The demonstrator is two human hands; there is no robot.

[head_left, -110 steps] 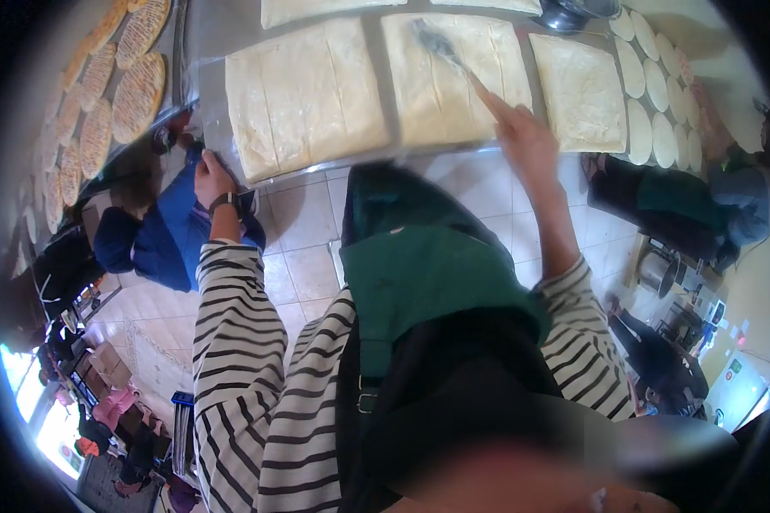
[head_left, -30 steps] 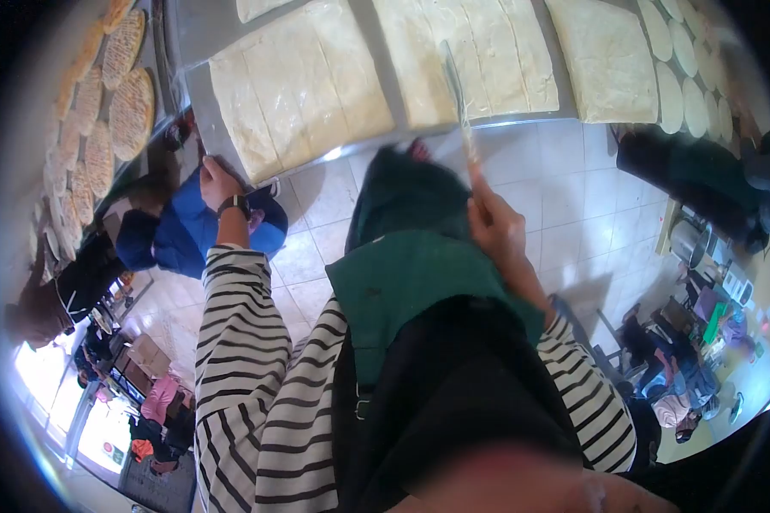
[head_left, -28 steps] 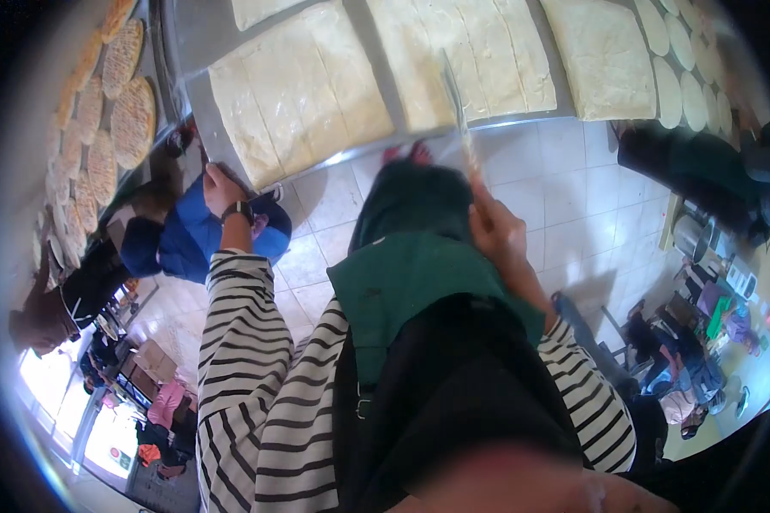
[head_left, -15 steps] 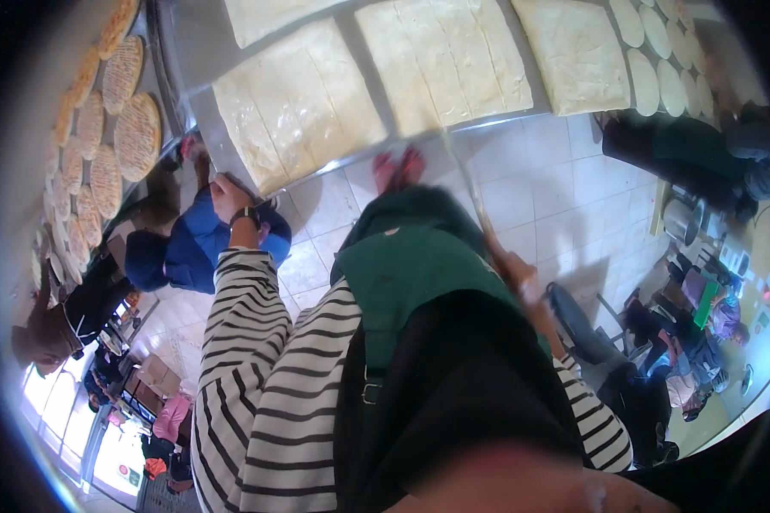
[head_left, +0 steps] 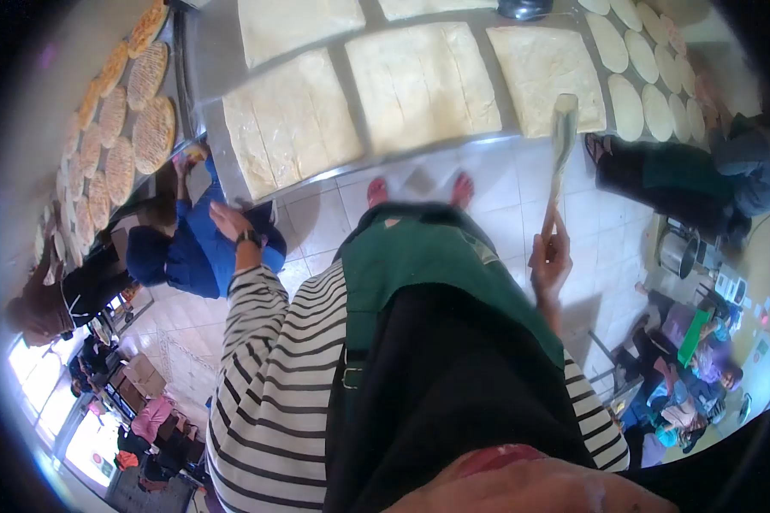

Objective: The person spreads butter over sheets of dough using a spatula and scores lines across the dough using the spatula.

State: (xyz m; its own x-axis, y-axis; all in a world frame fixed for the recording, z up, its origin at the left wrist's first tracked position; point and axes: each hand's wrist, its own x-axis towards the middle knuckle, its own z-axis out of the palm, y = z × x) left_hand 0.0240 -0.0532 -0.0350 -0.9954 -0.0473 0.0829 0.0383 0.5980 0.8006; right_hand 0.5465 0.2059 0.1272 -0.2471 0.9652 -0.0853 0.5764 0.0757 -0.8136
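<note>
My right hand (head_left: 553,258) is closed around the handle of a long flat-bladed tool (head_left: 563,141). The blade is shiny, with a broad squared end, and its tip overlaps the near part of the right dough sheet (head_left: 543,73); I cannot tell whether it touches. Lengthwise lines run across the middle dough sheet (head_left: 423,85) and the left dough sheet (head_left: 291,128). My left hand (head_left: 229,224), with a dark watch at the wrist, hangs apart from the table's near edge, its fingers stretched out and holding nothing.
The metal table (head_left: 368,158) bears more dough sheets at the back. Oval dough pieces (head_left: 624,107) lie at the right, browned oval breads (head_left: 154,132) at the left. A person in blue (head_left: 197,252) is close by my left hand. A metal pot (head_left: 678,253) stands at the right.
My right hand has swung outward to the right, carrying the tool from the middle sheet to the right one. My left hand has come off the table edge, and my feet have spread apart.
</note>
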